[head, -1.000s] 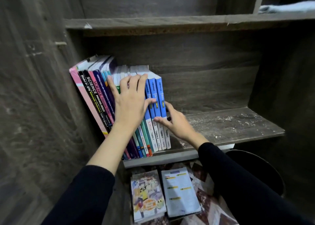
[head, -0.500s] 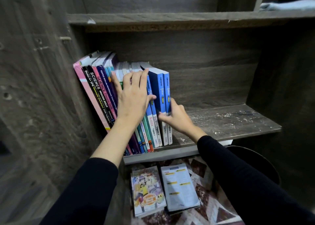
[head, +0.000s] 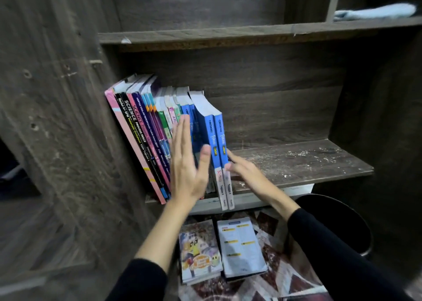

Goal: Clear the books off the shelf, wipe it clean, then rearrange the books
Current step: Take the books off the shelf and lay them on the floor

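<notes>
A row of books [head: 146,138] is standing at the left end of the dusty shelf [head: 296,163], all leaning to the left against the side wall of the cabinet. The two blue books [head: 215,136] at the right end of this row are standing more upright than the others, and they are sticking out a little over the front edge of the shelf. The left hand [head: 189,166] is hovering flat in front of the spines, just left of these two. Its fingers are straight, held together and pointing up, and it is holding nothing. Its thumb is reaching toward the spine of the nearer blue book (whether it is really touching, I cannot tell). The right hand [head: 247,171] is lying on the other side, low against the outer cover of the last blue book, with its fingers stretched out and pressing on the cover, not curling around anything. So the two blue books are sitting between both hands. Pale crumbs are lying on the right part of the shelf. A pale blue cloth [head: 374,12] is lying on the board above, far right. Below the shelf, two thin booklets [head: 201,252] are lying flat side by side on a patterned mat [head: 287,278], and a black bin [head: 342,223] is standing just right of them.
</notes>
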Available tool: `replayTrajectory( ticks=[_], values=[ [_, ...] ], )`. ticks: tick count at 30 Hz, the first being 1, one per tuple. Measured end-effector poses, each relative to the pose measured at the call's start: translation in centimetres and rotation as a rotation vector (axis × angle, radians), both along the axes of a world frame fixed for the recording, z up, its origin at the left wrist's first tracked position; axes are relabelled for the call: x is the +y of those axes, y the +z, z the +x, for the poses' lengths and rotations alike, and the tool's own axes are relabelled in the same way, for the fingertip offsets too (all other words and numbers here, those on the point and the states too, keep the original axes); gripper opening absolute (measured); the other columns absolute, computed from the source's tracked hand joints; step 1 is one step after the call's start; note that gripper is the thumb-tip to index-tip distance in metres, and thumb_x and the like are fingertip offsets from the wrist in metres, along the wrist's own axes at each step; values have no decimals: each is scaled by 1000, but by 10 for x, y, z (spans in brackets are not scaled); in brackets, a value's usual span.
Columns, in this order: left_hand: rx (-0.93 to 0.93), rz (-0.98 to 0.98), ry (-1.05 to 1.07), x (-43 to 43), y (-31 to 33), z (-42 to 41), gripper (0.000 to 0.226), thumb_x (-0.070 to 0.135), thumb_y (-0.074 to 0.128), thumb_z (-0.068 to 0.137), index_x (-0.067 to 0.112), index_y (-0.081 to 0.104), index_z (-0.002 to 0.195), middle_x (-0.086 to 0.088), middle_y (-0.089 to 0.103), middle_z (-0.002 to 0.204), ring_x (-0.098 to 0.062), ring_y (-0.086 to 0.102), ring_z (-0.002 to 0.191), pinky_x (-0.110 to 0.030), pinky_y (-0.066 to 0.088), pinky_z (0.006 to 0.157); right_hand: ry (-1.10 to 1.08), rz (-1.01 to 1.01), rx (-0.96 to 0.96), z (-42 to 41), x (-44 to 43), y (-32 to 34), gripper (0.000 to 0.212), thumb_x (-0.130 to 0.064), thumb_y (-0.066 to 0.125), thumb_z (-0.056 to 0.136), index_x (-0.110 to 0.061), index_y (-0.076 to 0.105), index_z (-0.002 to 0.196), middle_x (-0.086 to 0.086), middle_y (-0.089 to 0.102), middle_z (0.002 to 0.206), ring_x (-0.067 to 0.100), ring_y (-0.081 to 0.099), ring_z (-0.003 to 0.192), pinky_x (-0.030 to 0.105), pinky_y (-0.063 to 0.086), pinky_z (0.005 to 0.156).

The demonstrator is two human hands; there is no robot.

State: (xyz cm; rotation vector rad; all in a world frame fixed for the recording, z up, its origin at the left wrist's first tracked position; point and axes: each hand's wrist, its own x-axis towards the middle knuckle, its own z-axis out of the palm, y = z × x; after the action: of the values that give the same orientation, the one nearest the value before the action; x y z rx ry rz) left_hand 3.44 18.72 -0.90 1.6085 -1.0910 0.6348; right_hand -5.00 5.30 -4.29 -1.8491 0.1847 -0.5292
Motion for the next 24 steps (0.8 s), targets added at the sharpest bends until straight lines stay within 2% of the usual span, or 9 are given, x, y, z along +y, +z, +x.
replayTrajectory(
  ticks=[3, 6, 9, 13, 15, 17, 19, 21, 24],
  values=[
    [34, -20, -3, -20, -22, -25, 66, 57, 26, 96, 27, 6, 151, -2, 6, 159, -12, 7, 147, -39, 12, 119, 41, 297, -16, 11, -8, -9, 32, -40, 41, 95, -44, 58, 122, -14, 63, 124, 8, 56, 118, 32, 41, 101],
    [13, 43, 81, -37, -36, -34, 64, 55, 34, 94, 38, 2, 148, -6, -2, 158, -18, 5, 146, -42, 18, 116, -49, 324, -74, 21, -16, -14, 35, -37, 40, 99, -33, 59, 128, 4, 59, 131, 21, 53, 123, 32, 39, 108],
    [-12, 96, 214, -50, -45, -34, 77, 49, 46, 92, 38, -5, 148, -18, 1, 157, -27, 8, 145, -50, 22, 113, -75, 242, -92, 34, -29, -15, 40, -27, 31, 104, -19, 40, 143, 8, 43, 145, 18, 41, 133, 9, 36, 100],
    [-15, 102, 260, -61, -53, -25, 99, 27, 62, 89, 44, -19, 144, -25, 5, 154, -42, 19, 141, -58, 39, 102, -10, 156, -108, 63, -44, -10, 45, -30, 31, 104, -25, 27, 149, -4, 26, 155, 7, 28, 140, 27, 22, 117],
    [-1, 77, 200, -61, -54, -25, 103, 12, 60, 89, 48, -21, 142, -21, 0, 154, -32, 12, 145, -48, 42, 104, 22, 168, -113, 79, -48, -6, 47, -26, 33, 105, -22, 23, 150, -6, 26, 154, -1, 30, 135, 17, 28, 111],
    [-17, 43, 135, -58, -56, -25, 105, 3, 60, 88, 45, -18, 144, -25, 0, 152, -3, -5, 144, -13, 23, 111, 15, 117, -132, 93, -51, -4, 49, -28, 35, 104, -25, 22, 151, -10, 24, 155, -5, 26, 135, 10, 25, 108],
    [-40, 8, 89, -52, -60, -23, 102, -3, 61, 86, 33, -9, 150, -28, 4, 149, 9, -7, 140, 3, 6, 104, -36, 53, -174, 100, -54, -5, 50, -29, 38, 103, -27, 22, 150, -19, 24, 150, -14, 24, 129, 1, 20, 101],
    [15, -34, 48, -47, -63, -15, 90, 2, 61, 87, 34, 1, 147, -16, 5, 151, 2, -7, 142, -5, 6, 110, -108, 12, -211, 103, -59, -9, 50, -33, 41, 101, -33, 23, 148, -28, 29, 140, -19, 28, 123, -4, 21, 95],
    [49, -107, -32, -39, -67, 0, 75, 12, 56, 88, 31, 7, 142, 12, 10, 154, -9, 4, 144, -21, 12, 116, -183, -13, -280, 99, -62, -16, 55, -52, 44, 92, -48, 21, 142, -45, 38, 129, -14, 42, 121, 11, 33, 103]
  ],
)
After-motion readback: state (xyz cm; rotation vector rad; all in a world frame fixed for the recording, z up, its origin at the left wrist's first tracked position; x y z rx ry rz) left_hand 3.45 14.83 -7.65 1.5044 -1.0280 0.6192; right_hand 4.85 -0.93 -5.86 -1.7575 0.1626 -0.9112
